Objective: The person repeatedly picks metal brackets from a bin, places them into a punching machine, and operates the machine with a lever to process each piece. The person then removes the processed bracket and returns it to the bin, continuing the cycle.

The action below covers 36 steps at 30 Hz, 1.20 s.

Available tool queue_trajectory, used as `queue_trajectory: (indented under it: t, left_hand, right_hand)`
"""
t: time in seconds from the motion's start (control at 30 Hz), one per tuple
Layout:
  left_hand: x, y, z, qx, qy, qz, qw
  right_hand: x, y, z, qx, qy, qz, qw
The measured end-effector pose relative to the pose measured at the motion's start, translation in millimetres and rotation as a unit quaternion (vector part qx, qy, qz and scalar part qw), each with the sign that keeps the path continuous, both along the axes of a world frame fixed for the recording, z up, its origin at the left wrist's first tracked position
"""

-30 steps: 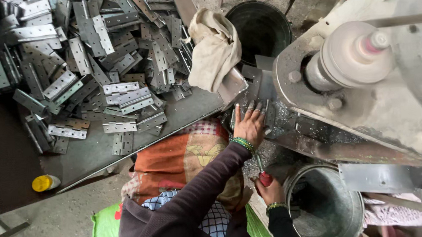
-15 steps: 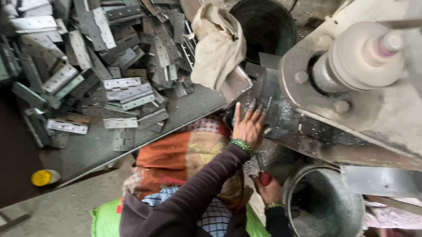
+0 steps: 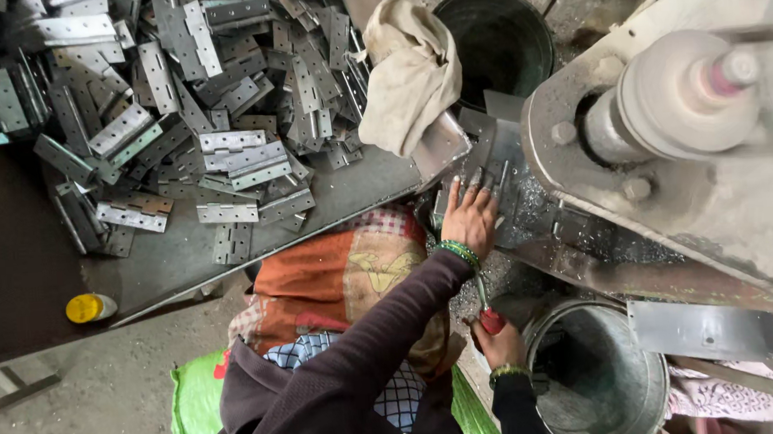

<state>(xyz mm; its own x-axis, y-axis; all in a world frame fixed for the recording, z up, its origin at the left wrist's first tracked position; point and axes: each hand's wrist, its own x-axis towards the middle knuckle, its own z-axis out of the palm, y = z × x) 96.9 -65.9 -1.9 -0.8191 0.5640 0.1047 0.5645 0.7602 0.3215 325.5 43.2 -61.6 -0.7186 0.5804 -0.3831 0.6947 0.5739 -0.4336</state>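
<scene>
many waiting: hinge plates (image 3: 216,111) heaped on worktop (image 3: 348,188), well apart from machine
left hand (image 3: 470,220): open, flat on plates at machine bed
right hand (image 3: 501,343): gripping red-handled tool (image 3: 489,314)
progress: looks early

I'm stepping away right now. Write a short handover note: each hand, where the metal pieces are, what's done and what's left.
Left hand: flat, fingers spread on metal pieces at the machine bed, gripping nothing.
Right hand: lower down, closed on a red-handled tool, beside the metal bucket.
Stock: a big pile of hinge plates on the grey table, a cloth at its edge.
Done: cannot tell how many; the bucket's contents are unclear.
Left: the pile on the table looks large.
</scene>
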Motion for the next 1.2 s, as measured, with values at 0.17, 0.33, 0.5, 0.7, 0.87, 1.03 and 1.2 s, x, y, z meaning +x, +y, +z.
queue_trajectory:
  t: [0.17,0.33,0.5,0.7,0.87,1.03,1.2]
  left_hand:
    - [0.6,-11.7,4.5,0.085,-0.023,-0.004,0.996]
    - [-6.4,-20.3,8.5,0.032,-0.031,-0.006,0.999]
    - [-10.3,-19.5,4.5,0.018,-0.083,-0.013,0.996]
    - [-15.2,-30.3,0.8,0.032,-0.046,-0.005,0.998]
    - [-21.2,-33.3,-3.3,0.017,-0.050,-0.023,0.998]
    - [-35.4,-10.8,-5.7,0.029,-0.033,-0.001,0.999]
    - [-41.9,-6.8,-12.4,0.060,-0.044,0.009,0.997]
  right_hand:
    - [-0.4,-8.1,-4.0,-0.004,-0.001,-0.010,1.000]
    - [-3.8,-6.0,-6.7,-0.086,-0.058,0.053,0.993]
    - [-6.3,-7.9,-15.9,-0.078,-0.022,0.026,0.996]
    - [-7.2,-11.9,-28.4,-0.043,0.040,0.011,0.998]
    - [-7.1,-10.0,-28.9,-0.109,-0.021,0.028,0.993]
    - [-8.5,-7.3,-20.9,-0.096,-0.116,0.010,0.989]
    - [-7.9,-11.2,-34.3,-0.041,0.075,0.005,0.996]
